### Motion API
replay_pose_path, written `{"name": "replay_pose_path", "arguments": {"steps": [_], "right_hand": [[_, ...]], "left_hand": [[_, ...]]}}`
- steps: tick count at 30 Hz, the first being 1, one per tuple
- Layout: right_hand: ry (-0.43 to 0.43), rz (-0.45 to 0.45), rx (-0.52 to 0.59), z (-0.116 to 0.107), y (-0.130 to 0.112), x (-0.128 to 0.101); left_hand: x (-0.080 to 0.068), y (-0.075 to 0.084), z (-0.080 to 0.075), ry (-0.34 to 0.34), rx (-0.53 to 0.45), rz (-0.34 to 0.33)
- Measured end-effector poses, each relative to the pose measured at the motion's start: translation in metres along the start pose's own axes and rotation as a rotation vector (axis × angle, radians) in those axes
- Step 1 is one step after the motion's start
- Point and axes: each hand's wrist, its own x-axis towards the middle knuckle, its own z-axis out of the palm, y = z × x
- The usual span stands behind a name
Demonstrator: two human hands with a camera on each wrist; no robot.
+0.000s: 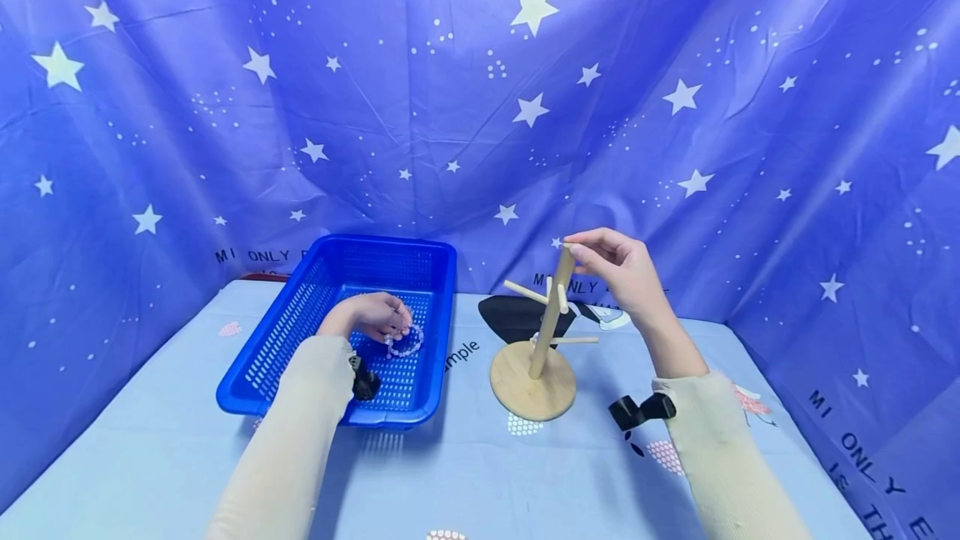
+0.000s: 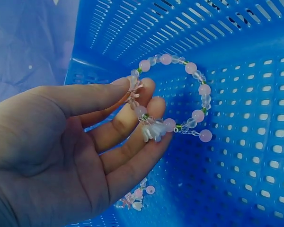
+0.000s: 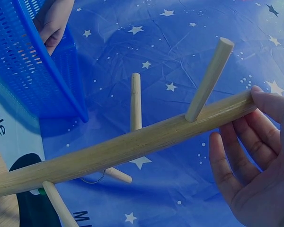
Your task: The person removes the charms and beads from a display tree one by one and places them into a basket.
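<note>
My left hand is inside the blue basket. It pinches a bracelet of pink and clear beads between thumb and fingertips. In the left wrist view the bracelet loops out from the left hand over the basket's slotted wall. My right hand holds the top end of the wooden peg stand. In the right wrist view the thumb of the right hand presses the tip of the stand's pole, and the other fingers lie loosely under it.
Another beaded piece lies on the basket floor below my left palm. The stand's round base rests on the light blue tablecloth, right of the basket. Several pegs stick out from the pole. Star-printed blue cloth walls in the table.
</note>
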Motion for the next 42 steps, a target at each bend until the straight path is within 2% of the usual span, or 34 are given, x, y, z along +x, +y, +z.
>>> {"name": "replay_pose_path", "arguments": {"steps": [5,12,22,30,42], "right_hand": [[-0.008,0.0,0.0,0.0002,0.0004,0.0003],[-0.012,-0.004,-0.001,-0.0007,0.0006,0.0001],[-0.005,0.001,0.009,-0.0005,0.0017,-0.0003],[-0.005,0.002,0.003,0.0,0.0003,-0.0004],[-0.009,0.003,-0.001,-0.0002,-0.0013,-0.0007]], "left_hand": [[-0.0014,-0.0013,0.0005,0.042,0.018,-0.012],[-0.0023,-0.0004,0.0022,0.067,-0.005,-0.041],[0.0007,-0.0009,0.0029,0.082,0.014,-0.051],[0.0,-0.002,-0.0001,0.107,-0.026,0.0],[-0.0005,-0.0001,-0.003,0.161,-0.015,0.07]]}}
